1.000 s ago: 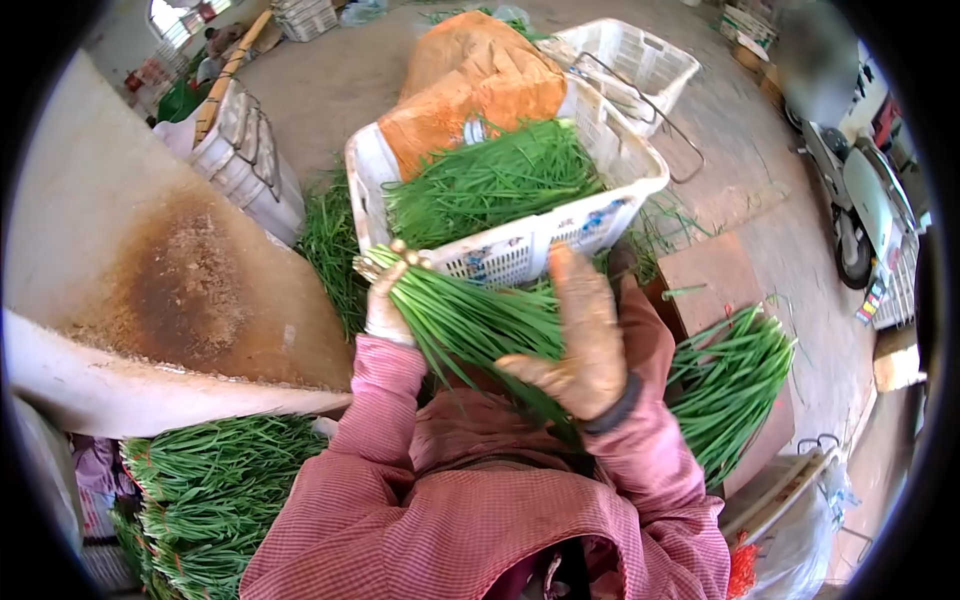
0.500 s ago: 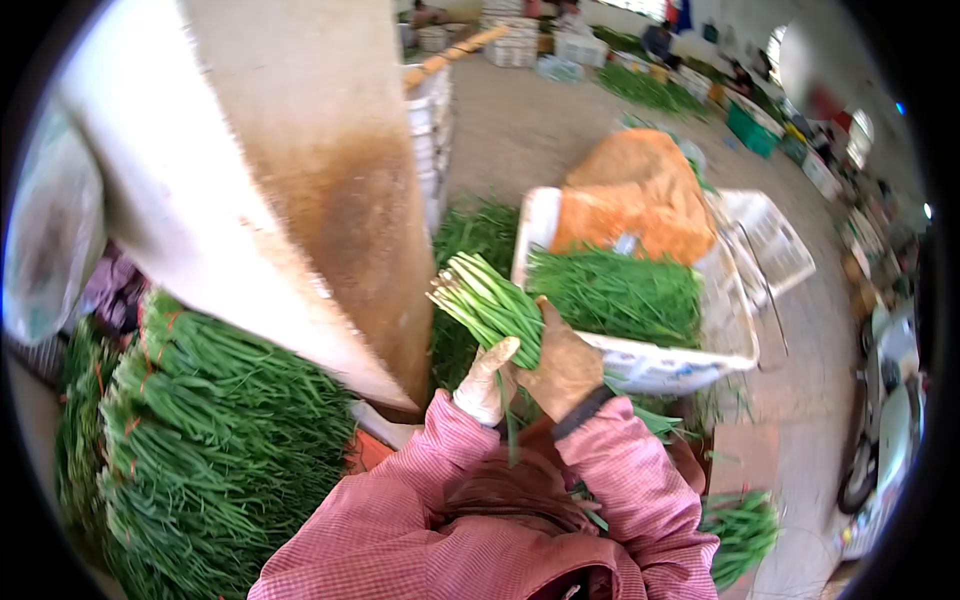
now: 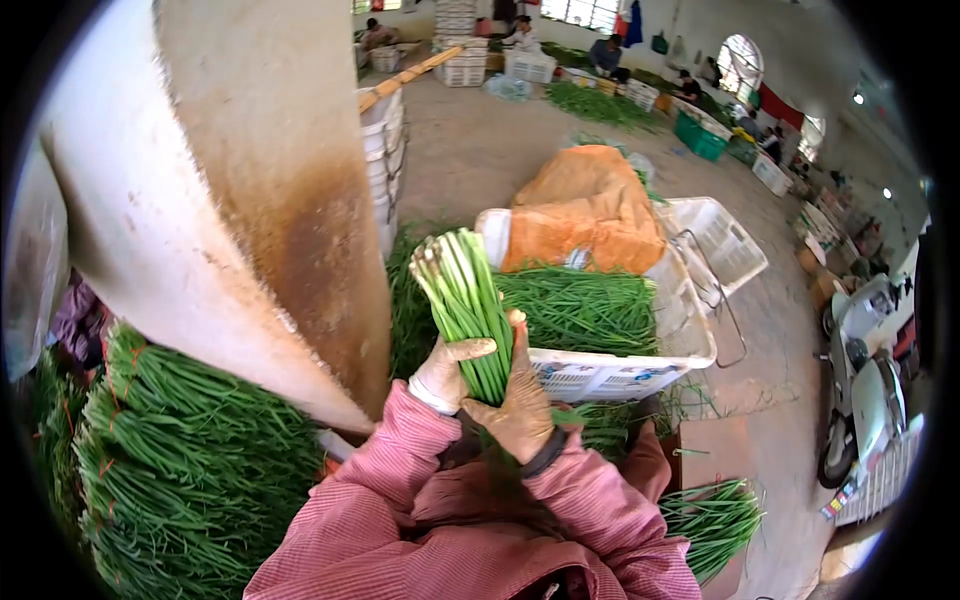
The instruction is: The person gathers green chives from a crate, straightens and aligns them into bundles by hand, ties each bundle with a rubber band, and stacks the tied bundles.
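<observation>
Both gloved hands hold one bunch of green stalks (image 3: 465,300), its pale root ends pointing up and its leaves hanging down between my wrists. My left hand (image 3: 446,374) wraps the bunch from the left, thumb across the front. On the other side, my right hand (image 3: 517,402) presses against the stalks with its fingers upright. Just beyond, a white crate (image 3: 690,325) holds more loose green stalks (image 3: 585,308) and an orange sack (image 3: 585,212).
Bundled greens (image 3: 200,460) are stacked at lower left beside a stained pillar (image 3: 290,200). Another bunch (image 3: 712,520) lies at lower right. A scooter (image 3: 865,390) stands at right. Several people sit far back among crates.
The view has swung left and up. My right hand, earlier spread and apart from the stalks, has closed in on the bunch, which has turned from slanting to nearly upright.
</observation>
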The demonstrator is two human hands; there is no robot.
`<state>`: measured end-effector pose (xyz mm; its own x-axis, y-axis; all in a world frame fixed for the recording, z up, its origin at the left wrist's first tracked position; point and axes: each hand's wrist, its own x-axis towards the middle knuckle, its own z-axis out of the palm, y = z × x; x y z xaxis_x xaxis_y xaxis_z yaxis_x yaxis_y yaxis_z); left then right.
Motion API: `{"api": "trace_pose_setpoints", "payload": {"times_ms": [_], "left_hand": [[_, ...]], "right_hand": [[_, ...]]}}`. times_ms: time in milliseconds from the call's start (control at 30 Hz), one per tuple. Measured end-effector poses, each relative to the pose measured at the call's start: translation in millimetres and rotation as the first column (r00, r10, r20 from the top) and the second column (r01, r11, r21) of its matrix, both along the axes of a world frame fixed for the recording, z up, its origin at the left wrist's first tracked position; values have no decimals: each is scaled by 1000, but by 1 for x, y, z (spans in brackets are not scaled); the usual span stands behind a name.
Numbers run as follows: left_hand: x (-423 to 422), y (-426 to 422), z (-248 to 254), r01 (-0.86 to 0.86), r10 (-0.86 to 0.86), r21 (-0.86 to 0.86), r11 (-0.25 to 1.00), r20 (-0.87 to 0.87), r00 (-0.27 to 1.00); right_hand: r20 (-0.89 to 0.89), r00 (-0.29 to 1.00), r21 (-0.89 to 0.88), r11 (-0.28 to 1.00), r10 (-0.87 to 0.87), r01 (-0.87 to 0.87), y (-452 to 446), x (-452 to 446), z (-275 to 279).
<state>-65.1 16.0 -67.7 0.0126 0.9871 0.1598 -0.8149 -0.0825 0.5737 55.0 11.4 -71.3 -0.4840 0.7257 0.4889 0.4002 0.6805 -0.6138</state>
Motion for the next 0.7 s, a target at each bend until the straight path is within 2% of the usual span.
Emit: {"api": "trace_pose_setpoints", "payload": {"times_ms": [33,67,100,133,167,200,233,267,300,333,400,433,467,533,567,600,667,700], "left_hand": [[-3,5,6,45,-48,-21,999,-161,986],[-7,8,16,80,-71,11,997,-347,935],[-11,6,29,97,-110,-51,994,-454,884],[-15,2,40,106,-155,-119,987,-553,819],[-26,1,41,185,-275,-211,960,-578,768],[-31,-1,40,256,-394,-307,917,-587,707],[-24,-15,46,222,-439,-404,888,-593,675],[-21,-25,29,199,-494,-485,852,-617,613],[-10,-38,12,268,-537,-497,825,-544,645],[4,-54,-5,340,-582,-507,792,-459,671],[36,-71,-41,446,-654,-514,733,-351,670],[52,-80,-58,378,-630,-565,733,-356,690],[67,-86,-52,323,-593,-560,762,-406,696],[86,-95,-54,360,-594,-534,765,-368,716],[88,-95,-57,366,-601,-538,759,-363,712],[87,-94,-59,385,-622,-546,744,-355,698],[87,-92,-58,403,-646,-557,726,-353,677],[87,-90,-54,391,-634,-557,733,-352,689]], "right_hand": [[-37,993,-175,978,112,-116,2,1,-12],[-92,977,-352,911,194,-214,5,1,-25],[-145,960,-510,813,241,-281,7,2,-36],[-61,939,-491,808,339,-324,-5,9,-15],[-289,892,-513,731,347,-451,-12,18,-16],[-158,921,-536,753,355,-382,-16,39,-9],[-23,931,-546,775,365,-318,-21,61,0],[-277,930,-578,731,243,-363,-17,77,-3],[-513,851,-565,701,115,-435,-14,94,-6],[-627,767,-648,639,-140,-414,-13,104,3],[-677,734,-493,777,-59,-392,-13,106,-36],[-327,944,-406,894,52,-190,-17,109,-22],[-284,957,-183,983,-58,5,-17,106,-31],[-423,846,-536,842,-325,56,-10,112,-61],[-533,760,-563,827,-371,8,-9,111,-69],[-561,749,-519,855,-352,14,-7,115,-74],[-683,623,-595,786,-382,-170,1,127,-68],[-497,632,-832,532,-595,-154,5,147,-57]]}}
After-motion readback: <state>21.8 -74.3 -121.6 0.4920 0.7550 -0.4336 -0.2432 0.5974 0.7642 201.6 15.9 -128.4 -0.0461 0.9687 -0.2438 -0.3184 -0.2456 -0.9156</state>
